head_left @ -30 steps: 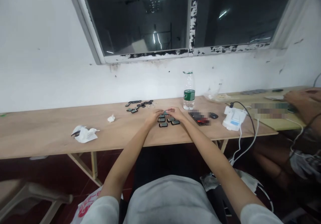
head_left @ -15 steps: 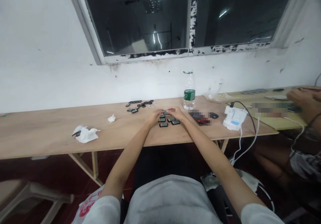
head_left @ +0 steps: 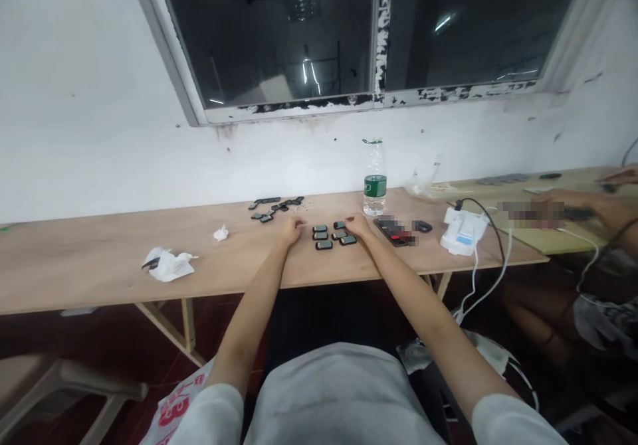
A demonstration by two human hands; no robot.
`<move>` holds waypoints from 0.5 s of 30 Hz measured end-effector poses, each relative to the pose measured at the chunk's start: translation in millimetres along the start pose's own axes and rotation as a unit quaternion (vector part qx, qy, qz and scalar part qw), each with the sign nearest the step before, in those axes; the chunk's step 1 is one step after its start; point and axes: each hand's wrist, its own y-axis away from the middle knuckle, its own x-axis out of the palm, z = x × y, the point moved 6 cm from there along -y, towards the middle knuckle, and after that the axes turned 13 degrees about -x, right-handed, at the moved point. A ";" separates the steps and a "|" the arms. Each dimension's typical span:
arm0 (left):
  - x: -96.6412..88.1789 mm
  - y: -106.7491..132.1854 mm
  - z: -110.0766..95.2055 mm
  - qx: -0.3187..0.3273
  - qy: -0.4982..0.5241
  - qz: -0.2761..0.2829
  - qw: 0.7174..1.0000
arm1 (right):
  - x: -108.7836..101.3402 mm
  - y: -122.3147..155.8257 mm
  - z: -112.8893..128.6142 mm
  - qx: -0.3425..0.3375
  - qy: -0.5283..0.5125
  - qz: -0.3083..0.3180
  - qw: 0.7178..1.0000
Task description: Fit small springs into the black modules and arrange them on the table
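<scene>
Several small black rectangular modules with grey-green faces lie in two short columns on the wooden table. My left hand rests just left of them, holding nothing. My right hand sits at their right side, its fingers by the top right module and holding nothing. Farther back, a loose cluster of similar dark modules lies with tiny bright bits beside it.
A water bottle stands by the wall. To its right are a blurred dark device, a black mouse and a white corded charger. Crumpled tissue lies left. A co-worker's hand works at the right.
My hands have drawn apart and off the middle modules, uncovering them. The view has tilted slightly. The co-worker's hand has shifted left and lower.
</scene>
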 end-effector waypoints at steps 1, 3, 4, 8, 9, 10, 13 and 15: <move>2.7 -0.4 3.0 -0.015 -0.002 0.016 1.000 | 1.0 0.8 -1.2 0.000 0.013 0.009 1.000; 7.4 -0.4 6.8 -0.037 0.000 0.041 0.998 | 3.0 1.9 -1.1 -0.002 0.030 0.022 0.999; 9.0 -0.2 7.5 -0.041 0.003 0.048 0.998 | 3.7 2.0 0.0 -0.006 0.034 0.027 0.999; 10.9 1.2 8.0 -0.034 0.012 0.058 0.998 | 0.6 0.1 6.4 -0.009 0.027 0.031 0.999; 10.7 1.6 7.7 -0.026 0.012 0.059 0.998 | -2.2 -0.4 7.6 -0.004 0.023 0.028 0.999; 10.4 2.0 7.0 -0.015 0.013 0.061 0.998 | -5.4 -0.6 9.0 -0.002 0.019 0.028 0.999; 9.2 3.4 5.0 0.008 0.018 0.068 0.997 | -12.1 1.3 14.0 -0.008 0.001 0.077 0.997; 8.5 4.1 5.8 -0.006 0.017 0.073 0.997 | -13.3 5.4 17.8 -0.013 -0.018 0.142 0.990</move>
